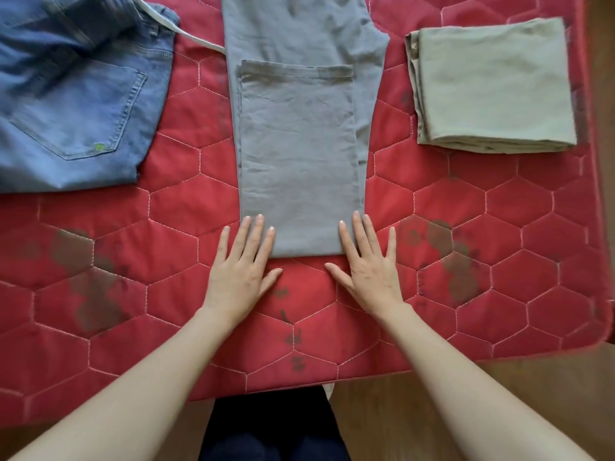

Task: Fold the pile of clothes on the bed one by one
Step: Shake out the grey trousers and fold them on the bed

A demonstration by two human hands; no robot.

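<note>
Centred on red quilted bed cover (173,227): grey cotton trousers (299,161), legs doubled back. Left hand (241,271) and right hand (369,267), flat and released, pressing near fold, likely creasing it.

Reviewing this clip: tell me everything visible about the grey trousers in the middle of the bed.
The grey trousers look like thin, lightly creased woven cloth. They lie flat on the red quilted cover, running away from the person and past the top edge of the picture. The hemmed leg ends are folded back over the upper part, so the fold forms the near edge. The left hand and right hand lie flat with fingers straight, fingertips resting on the two near corners. Nothing else touches them, as far as can be seen.
</note>
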